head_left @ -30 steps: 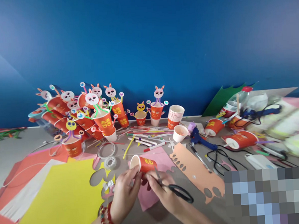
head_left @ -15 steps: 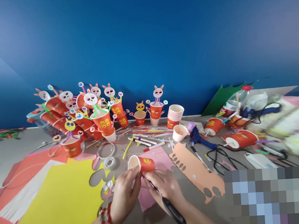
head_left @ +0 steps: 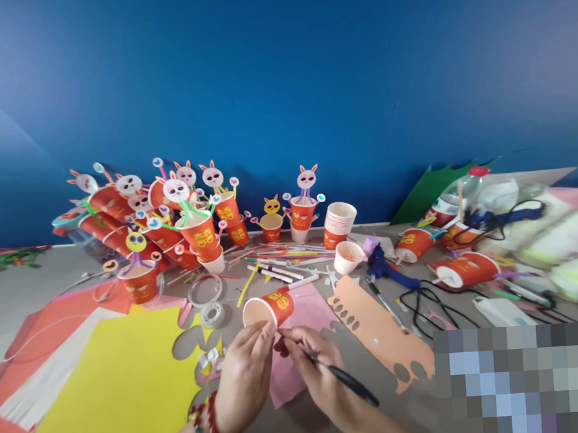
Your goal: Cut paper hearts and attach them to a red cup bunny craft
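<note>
A red paper cup with gold characters [head_left: 278, 305] lies tipped on its side, its open white rim facing left. Fingers of my left hand [head_left: 247, 379] are closed on the cup's lower rim; beaded bracelets circle that wrist. Just below the cup, my right hand [head_left: 318, 365] is closed around a slim tool with a black handle [head_left: 353, 384], which points down to the right. Its fingertips are pinched together near the cup, and anything small between them cannot be made out. Pink paper [head_left: 307, 316] lies beneath the cup and hands.
Decorated animal cups [head_left: 202, 235] crowd the back left. Yellow paper [head_left: 113, 384] covers the left side. Tape rolls [head_left: 211, 315], markers [head_left: 268, 273] and a cup stack [head_left: 339, 223] stand or lie behind. Orange cut paper [head_left: 374, 325], a blue glue gun [head_left: 390, 270] and its cable are right.
The cup has shifted slightly left and turned, its right end now higher. My right hand has drawn down and away from it, and the black-handled tool lies at a flatter angle.
</note>
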A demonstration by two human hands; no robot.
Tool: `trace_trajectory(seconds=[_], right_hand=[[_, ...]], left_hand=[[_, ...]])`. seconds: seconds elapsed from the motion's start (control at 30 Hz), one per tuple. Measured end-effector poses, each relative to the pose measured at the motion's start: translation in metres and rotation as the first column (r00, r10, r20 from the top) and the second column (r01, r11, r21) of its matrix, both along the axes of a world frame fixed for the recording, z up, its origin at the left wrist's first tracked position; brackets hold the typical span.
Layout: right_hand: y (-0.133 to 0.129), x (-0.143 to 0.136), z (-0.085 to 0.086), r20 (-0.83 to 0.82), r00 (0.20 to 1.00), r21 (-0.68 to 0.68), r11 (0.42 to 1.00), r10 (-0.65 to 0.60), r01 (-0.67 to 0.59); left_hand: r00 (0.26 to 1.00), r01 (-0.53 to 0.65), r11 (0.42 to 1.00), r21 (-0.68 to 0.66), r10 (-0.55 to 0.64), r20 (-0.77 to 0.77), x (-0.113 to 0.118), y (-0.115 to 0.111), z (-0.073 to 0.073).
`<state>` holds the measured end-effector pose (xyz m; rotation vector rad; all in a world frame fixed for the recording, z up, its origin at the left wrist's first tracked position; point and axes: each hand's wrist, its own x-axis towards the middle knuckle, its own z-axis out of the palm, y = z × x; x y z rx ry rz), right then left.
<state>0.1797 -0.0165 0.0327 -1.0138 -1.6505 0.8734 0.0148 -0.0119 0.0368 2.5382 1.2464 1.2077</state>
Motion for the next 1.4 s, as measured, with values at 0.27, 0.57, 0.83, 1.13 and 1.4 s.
trace_trajectory(seconds=[0.27, 0.57, 0.83, 1.13, 1.4], right_hand=[[0.012, 0.006, 0.007, 0.336, 0.941, 0.349, 0.933, -0.035, -0.090], [-0.007, -0.005, 0.019, -0.210, 0.977, -0.229, 0.973, -0.031, -0.019], [0.021, 0.014, 0.046, 0.126, 0.992, 0.121, 0.992, 0.005, -0.020], [0.043, 0.010, 0.053, -0.164, 0.986, -0.093, 0.995, 0.006, -0.021], [0.060, 0.013, 0.048, 0.011, 1.000, 0.065, 0.998, -0.009, 0.009]], left_hand=[[0.991, 0.001, 0.988, -0.153, 0.019, 0.130, -0.005, 0.000, -0.007], [1.000, 0.020, 0.999, 0.035, -0.020, 0.003, 0.002, -0.001, 0.022], [1.000, 0.007, 0.989, -0.150, -0.007, 0.001, 0.003, 0.022, 0.050], [1.000, 0.003, 1.000, -0.015, -0.002, 0.016, 0.017, 0.043, 0.052], [0.999, -0.016, 0.999, -0.032, 0.015, -0.050, 0.015, 0.060, 0.048]])
